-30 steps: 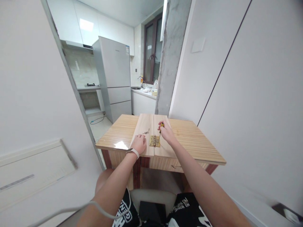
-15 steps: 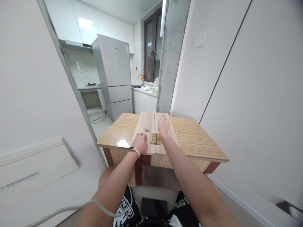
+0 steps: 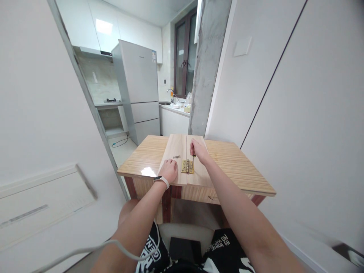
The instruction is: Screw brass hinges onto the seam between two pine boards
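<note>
A brass hinge [image 3: 187, 167] lies opened flat across the seam between two pale wooden boards, the left board [image 3: 176, 144] and the right board [image 3: 206, 175]. My right hand [image 3: 198, 150] is closed around a screwdriver [image 3: 193, 157]; its handle is mostly hidden in my fist, and its shaft points down at the hinge's right leaf. On the near part of the left board rests my left hand [image 3: 168, 170], palm down with fingers laid on the wood, just left of the hinge. A small dark patch [image 3: 176, 156] sits beyond it, too small to make out.
The boards lie on a wood-grain table [image 3: 239, 167] with a drawer front below. A pale cable [image 3: 113, 242] crosses over my left forearm. Beyond stand a grey fridge [image 3: 140, 76], a concrete pillar [image 3: 207, 68] and white walls on both sides.
My right wrist has swung to the right, so the screwdriver's shaft and the hinge's right leaf show more. My left hand stays in place on the board.
</note>
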Available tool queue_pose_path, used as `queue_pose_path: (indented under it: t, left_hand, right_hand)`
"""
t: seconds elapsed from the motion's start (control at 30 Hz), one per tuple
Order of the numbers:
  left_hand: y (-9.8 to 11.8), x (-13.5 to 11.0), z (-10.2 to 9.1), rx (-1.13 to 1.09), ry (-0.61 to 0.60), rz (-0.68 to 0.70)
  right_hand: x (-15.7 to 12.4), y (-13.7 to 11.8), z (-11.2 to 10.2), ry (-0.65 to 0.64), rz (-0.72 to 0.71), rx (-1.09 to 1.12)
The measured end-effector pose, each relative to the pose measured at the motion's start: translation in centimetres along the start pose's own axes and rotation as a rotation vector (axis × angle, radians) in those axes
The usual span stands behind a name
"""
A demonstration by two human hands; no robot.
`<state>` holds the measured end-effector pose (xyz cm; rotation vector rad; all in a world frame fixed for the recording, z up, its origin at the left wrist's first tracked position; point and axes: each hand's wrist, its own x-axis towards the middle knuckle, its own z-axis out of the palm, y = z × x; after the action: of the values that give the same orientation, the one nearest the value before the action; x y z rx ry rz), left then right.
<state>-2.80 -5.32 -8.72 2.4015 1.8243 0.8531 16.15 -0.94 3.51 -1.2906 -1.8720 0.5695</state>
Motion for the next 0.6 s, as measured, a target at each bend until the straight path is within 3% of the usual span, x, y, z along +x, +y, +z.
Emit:
queue_pose_path:
  t: [0.13,0.23,0.4,0.6]
  left_hand:
    - [0.1,0.0,-0.1,0.008,0.009,0.01]
    - [0.2,0.0,-0.1,0.019,0.008,0.007]
    - [0.3,-0.2,-0.2,0.018,-0.002,0.016]
    - [0.2,-0.3,-0.1,0.019,0.008,0.032]
  right_hand:
    - [-0.4,-1.1,-2.2,0.053,-0.036,-0.515]
    - [-0.1,-2.2,-3.2,-0.02,0.008,-0.782]
    - [1.1,-3.6,-3.2,-0.248,0.064,-0.868]
    - [2.3,-3.9,-2.9,-0.331,-0.027,-0.857]
